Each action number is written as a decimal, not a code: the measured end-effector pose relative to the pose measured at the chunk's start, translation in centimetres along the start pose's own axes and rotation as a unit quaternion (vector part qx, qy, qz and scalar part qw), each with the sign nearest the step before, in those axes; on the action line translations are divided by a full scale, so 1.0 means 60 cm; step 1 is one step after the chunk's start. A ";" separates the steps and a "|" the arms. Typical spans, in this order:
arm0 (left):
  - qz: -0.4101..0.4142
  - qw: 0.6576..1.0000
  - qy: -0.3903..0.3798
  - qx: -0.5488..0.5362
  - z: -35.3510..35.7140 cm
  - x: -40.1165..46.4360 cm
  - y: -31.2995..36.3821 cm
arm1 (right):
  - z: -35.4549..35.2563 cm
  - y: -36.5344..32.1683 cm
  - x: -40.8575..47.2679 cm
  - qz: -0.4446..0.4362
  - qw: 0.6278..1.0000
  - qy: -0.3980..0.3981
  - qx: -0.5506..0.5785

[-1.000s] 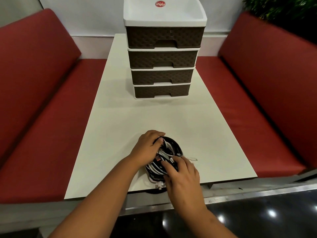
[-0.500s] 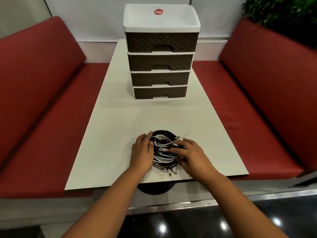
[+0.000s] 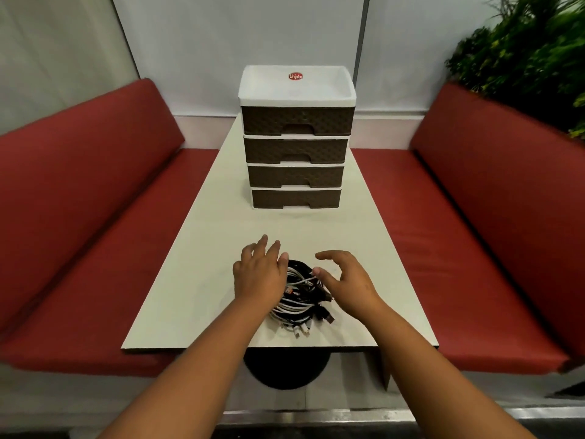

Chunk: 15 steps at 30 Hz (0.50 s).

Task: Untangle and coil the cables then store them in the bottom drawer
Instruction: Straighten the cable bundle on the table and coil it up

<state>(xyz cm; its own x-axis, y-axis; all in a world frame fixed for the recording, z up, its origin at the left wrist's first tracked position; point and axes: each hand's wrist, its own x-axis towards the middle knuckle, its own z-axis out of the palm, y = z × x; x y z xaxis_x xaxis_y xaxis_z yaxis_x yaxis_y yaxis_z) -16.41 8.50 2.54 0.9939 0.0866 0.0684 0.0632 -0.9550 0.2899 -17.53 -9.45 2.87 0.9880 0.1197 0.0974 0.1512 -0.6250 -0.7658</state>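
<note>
A bundle of black and white cables [image 3: 299,294] is seen lying near the front edge of the white table [image 3: 202,280]. The left hand [image 3: 259,274] is spread flat beside it, fingers straight, nothing gripped. The right hand [image 3: 348,283] is held just over the bundle, fingers loosely arched, nothing clasped. The bottom drawer [image 3: 296,198] is seen closed, well beyond the bundle
</note>
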 end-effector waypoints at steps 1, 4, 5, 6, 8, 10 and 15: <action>0.012 1.000 0.001 -0.009 -0.007 0.007 0.001 | -0.001 -0.006 0.011 0.012 1.000 -0.001 0.015; 0.051 0.999 -0.004 -0.011 -0.021 0.036 -0.003 | 0.004 -0.022 0.047 0.045 0.997 0.005 0.070; 0.061 0.998 -0.006 0.000 -0.023 0.047 -0.006 | 0.008 -0.024 0.059 0.053 0.995 0.009 0.085; 0.070 0.998 -0.005 0.011 -0.026 0.062 -0.010 | 0.014 -0.027 0.075 0.060 0.993 0.014 0.101; 0.083 0.996 -0.002 0.033 -0.029 0.091 -0.019 | 0.023 -0.033 0.104 0.083 0.987 0.023 0.139; 0.097 0.994 -0.002 0.053 -0.034 0.119 -0.026 | 0.031 -0.039 0.130 0.112 0.979 0.031 0.170; 0.147 0.985 0.024 0.091 -0.057 0.201 -0.037 | 0.051 -0.049 0.191 0.174 0.951 0.042 0.252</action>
<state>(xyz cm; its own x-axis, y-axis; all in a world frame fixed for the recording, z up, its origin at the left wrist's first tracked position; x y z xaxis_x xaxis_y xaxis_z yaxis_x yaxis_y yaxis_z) -4.88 12.61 6.01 0.9663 -0.1928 0.1706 -0.2080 -0.9752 0.0756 -6.72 -3.86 4.30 0.9778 -0.1024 -0.1830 -0.1980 -0.1631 -0.9665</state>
